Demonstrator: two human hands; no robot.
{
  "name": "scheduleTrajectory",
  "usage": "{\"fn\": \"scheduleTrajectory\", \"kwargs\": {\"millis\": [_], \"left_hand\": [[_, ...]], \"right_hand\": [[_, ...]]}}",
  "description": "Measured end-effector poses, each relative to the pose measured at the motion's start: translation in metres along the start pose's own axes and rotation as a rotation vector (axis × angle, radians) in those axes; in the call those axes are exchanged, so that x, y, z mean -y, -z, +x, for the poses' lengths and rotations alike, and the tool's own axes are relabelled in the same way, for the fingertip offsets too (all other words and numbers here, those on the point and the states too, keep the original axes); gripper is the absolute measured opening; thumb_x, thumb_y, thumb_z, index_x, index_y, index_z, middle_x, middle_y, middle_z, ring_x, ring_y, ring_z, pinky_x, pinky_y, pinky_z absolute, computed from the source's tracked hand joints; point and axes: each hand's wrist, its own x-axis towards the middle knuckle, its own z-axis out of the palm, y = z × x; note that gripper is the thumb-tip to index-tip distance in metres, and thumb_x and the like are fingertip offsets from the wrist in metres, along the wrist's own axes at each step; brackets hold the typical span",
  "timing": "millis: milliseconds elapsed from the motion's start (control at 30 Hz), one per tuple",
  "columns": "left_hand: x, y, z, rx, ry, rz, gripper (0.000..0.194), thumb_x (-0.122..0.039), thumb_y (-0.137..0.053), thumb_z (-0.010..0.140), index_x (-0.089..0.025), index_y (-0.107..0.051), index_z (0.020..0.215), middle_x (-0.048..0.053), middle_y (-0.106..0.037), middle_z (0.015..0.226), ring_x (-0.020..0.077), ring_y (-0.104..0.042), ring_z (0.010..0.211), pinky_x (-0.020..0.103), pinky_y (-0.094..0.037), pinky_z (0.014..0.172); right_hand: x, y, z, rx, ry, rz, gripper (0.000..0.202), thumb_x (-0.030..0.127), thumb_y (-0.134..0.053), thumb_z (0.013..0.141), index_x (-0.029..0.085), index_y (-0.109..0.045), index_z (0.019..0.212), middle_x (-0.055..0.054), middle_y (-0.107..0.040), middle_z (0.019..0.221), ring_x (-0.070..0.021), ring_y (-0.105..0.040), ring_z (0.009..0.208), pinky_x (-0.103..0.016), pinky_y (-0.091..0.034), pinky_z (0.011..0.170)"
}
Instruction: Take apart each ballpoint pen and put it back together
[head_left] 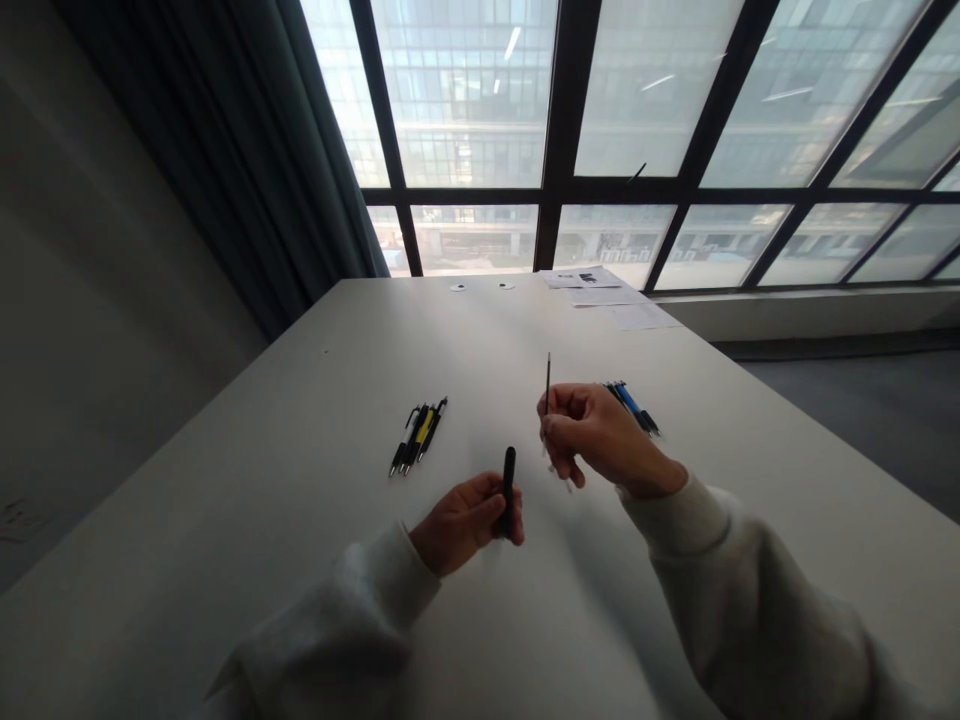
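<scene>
Upright in my left hand (469,520) is a black pen barrel (509,468), with the fingers closed round it. My right hand (592,430) pinches a thin pen refill (548,372) between thumb and fingertips, its dark end pointing up. Below the pinch, the refill's lower part looks faint and blurred. The barrel and the refill are apart. A small group of pens (418,435), black with white and yellow parts, lies on the table beyond my left hand. Partly hidden behind my right hand is another group of pens (634,405), black and blue.
The white table (300,480) stretches to the window (480,90). Printed sheets of paper (600,293) lie at its far right edge, and two small round pieces (458,288) sit at the far edge. A dark curtain (225,130) hangs at the left.
</scene>
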Motion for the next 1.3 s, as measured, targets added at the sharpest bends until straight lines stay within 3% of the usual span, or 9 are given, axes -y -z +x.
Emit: {"fn": "scheduleTrajectory", "kwargs": {"millis": [100, 233, 700, 833, 933, 1033, 1300], "left_hand": [[0.007, -0.002, 0.003, 0.028, 0.029, -0.002, 0.028, -0.035, -0.076, 0.082, -0.013, -0.064, 0.096, 0.005, -0.066, 0.081, 0.0172, -0.067, 0.068, 0.031, -0.049, 0.066], [0.006, 0.001, 0.007, 0.035, 0.034, 0.022, 0.027, -0.035, -0.073, 0.084, -0.013, -0.064, 0.096, 0.005, -0.067, 0.080, 0.0174, -0.068, 0.067, 0.030, -0.048, 0.065], [0.005, 0.001, 0.006, 0.033, 0.032, 0.129, 0.027, -0.036, -0.072, 0.085, -0.013, -0.065, 0.099, 0.005, -0.067, 0.079, 0.0157, -0.068, 0.064, 0.028, -0.049, 0.062], [0.004, 0.002, 0.006, 0.028, 0.025, 0.146, 0.028, -0.037, -0.072, 0.085, -0.013, -0.065, 0.098, 0.005, -0.067, 0.078, 0.0159, -0.067, 0.064, 0.028, -0.048, 0.063], [0.004, 0.004, 0.006, 0.023, 0.020, 0.163, 0.029, -0.037, -0.073, 0.084, -0.013, -0.066, 0.097, 0.006, -0.068, 0.079, 0.0168, -0.068, 0.065, 0.029, -0.049, 0.064], [0.005, 0.006, 0.006, 0.014, 0.018, 0.179, 0.029, -0.038, -0.072, 0.084, -0.013, -0.066, 0.098, 0.005, -0.068, 0.080, 0.0168, -0.068, 0.066, 0.029, -0.049, 0.065], [0.005, 0.009, 0.004, 0.010, 0.029, 0.210, 0.029, -0.039, -0.072, 0.085, -0.013, -0.066, 0.098, 0.006, -0.068, 0.080, 0.0172, -0.068, 0.066, 0.030, -0.049, 0.065]], "right_hand": [[-0.001, -0.002, 0.003, 0.024, 0.103, 0.230, 0.006, 0.014, -0.056, 0.075, 0.018, -0.053, 0.078, 0.005, -0.064, 0.055, -0.0148, -0.062, 0.040, -0.021, -0.047, 0.032], [-0.008, -0.002, 0.007, 0.018, 0.162, 0.279, 0.005, 0.013, -0.059, 0.077, 0.016, -0.055, 0.078, 0.002, -0.066, 0.057, -0.0149, -0.065, 0.044, -0.020, -0.048, 0.034], [-0.010, 0.010, 0.002, 0.098, 0.116, 0.081, 0.005, 0.013, -0.062, 0.080, 0.015, -0.058, 0.080, 0.004, -0.061, 0.059, -0.0086, -0.058, 0.045, -0.017, -0.046, 0.040], [-0.009, 0.012, 0.001, 0.232, 0.046, -0.051, 0.005, 0.019, -0.064, 0.083, 0.015, -0.061, 0.085, 0.004, -0.060, 0.063, -0.0098, -0.061, 0.053, -0.017, -0.049, 0.044], [-0.005, 0.017, 0.000, 0.321, 0.038, -0.092, 0.024, 0.029, -0.069, 0.085, 0.014, -0.064, 0.102, 0.001, -0.062, 0.068, -0.0108, -0.062, 0.057, -0.020, -0.053, 0.049], [-0.001, 0.022, -0.001, 0.284, 0.080, -0.025, 0.038, 0.035, -0.074, 0.082, 0.013, -0.063, 0.111, 0.000, -0.064, 0.074, -0.0110, -0.062, 0.060, -0.021, -0.054, 0.050], [-0.004, 0.022, -0.001, 0.258, 0.085, -0.055, 0.025, 0.033, -0.071, 0.084, 0.012, -0.067, 0.096, -0.001, -0.065, 0.069, -0.0120, -0.063, 0.060, -0.021, -0.052, 0.050]]}}
